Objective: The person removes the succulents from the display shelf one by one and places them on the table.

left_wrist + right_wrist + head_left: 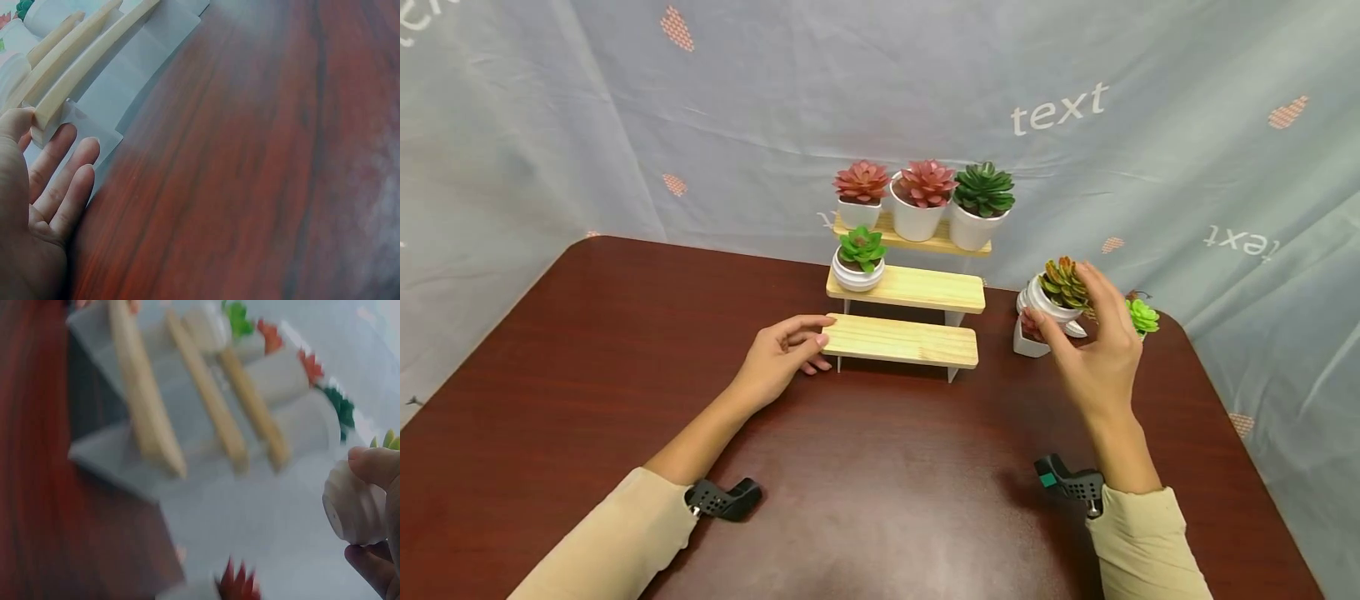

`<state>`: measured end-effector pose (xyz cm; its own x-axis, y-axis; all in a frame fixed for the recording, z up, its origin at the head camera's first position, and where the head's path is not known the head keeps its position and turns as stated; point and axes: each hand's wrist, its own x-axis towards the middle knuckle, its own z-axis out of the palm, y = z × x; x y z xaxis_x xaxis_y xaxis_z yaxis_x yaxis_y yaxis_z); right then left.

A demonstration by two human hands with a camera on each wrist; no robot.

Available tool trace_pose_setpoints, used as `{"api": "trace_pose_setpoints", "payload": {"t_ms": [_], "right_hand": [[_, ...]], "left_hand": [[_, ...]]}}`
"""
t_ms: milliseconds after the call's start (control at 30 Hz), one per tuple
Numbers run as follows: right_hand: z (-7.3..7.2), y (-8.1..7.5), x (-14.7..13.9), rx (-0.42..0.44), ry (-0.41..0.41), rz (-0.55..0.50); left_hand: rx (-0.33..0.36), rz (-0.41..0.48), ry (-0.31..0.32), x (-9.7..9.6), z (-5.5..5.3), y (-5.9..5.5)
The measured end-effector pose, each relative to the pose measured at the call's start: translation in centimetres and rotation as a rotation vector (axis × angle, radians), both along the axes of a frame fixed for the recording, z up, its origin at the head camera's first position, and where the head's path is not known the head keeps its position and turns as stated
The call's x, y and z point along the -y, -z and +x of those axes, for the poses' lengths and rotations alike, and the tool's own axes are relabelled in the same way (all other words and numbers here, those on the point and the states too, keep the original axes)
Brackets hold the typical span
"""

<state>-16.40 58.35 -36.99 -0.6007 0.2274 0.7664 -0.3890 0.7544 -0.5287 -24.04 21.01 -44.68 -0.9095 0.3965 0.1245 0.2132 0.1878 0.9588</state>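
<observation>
My right hand grips a white ribbed pot with a yellow-green, reddish-tipped succulent, held up right of a three-step wooden display stand. Thumb and fingers are on opposite sides of this pot. My left hand pinches the left end of the stand's lowest board between thumb and index finger, the other fingers loosely bent beneath. On the middle board, at its left end, is a green succulent in a white pot. Two pink succulents and a dark green succulent line the top board.
Beneath my right hand, a small square white pot with a reddish succulent stands on the dark red-brown table. A bright green succulent is farther right, partly behind the hand. A light blue printed curtain hangs behind.
</observation>
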Motion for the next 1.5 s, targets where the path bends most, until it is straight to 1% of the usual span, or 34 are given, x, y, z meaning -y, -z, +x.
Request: {"api": "trace_pose_setpoints", "payload": {"t_ms": [233, 367, 500, 600, 833, 1033, 1333, 1500], "right_hand": [[1.3, 2.4, -3.4, 0.039, 0.061, -0.015], [1.8, 3.6, -4.5, 0.066, 0.096, -0.01], [2.2, 4.9, -5.3, 0.119, 0.113, 0.001], [2.3, 5.7, -5.9, 0.151, 0.121, -0.003], [2.0, 7.6, -6.8, 0.205, 0.127, -0.009], [2.0, 8.4, -7.2, 0.226, 0.149, -0.012], [1.9, 9.1, -7.7, 0.267, 0.184, -0.015], [2.0, 9.3, -7.8, 0.325, 0.186, -0.073]], "left_hand": [[0.002, -0.009, -0.01, 0.4, 0.0, 0.2], [0.0, -0.007, -0.013, 0.6, 0.0, 0.4], [0.002, -0.004, -0.015, 0.7, 0.1, 0.4], [-0.001, -0.002, -0.016, 0.7, 0.2, 0.4], [-0.014, 0.002, -0.009, 0.5, 0.1, 0.3], [-0.008, 0.007, -0.001, 0.3, -0.1, 0.2], [-0.008, 0.008, 0.004, 0.0, -0.2, 0.3], [-0.012, 0.002, 0.004, 0.0, -0.3, 0.2]]}}
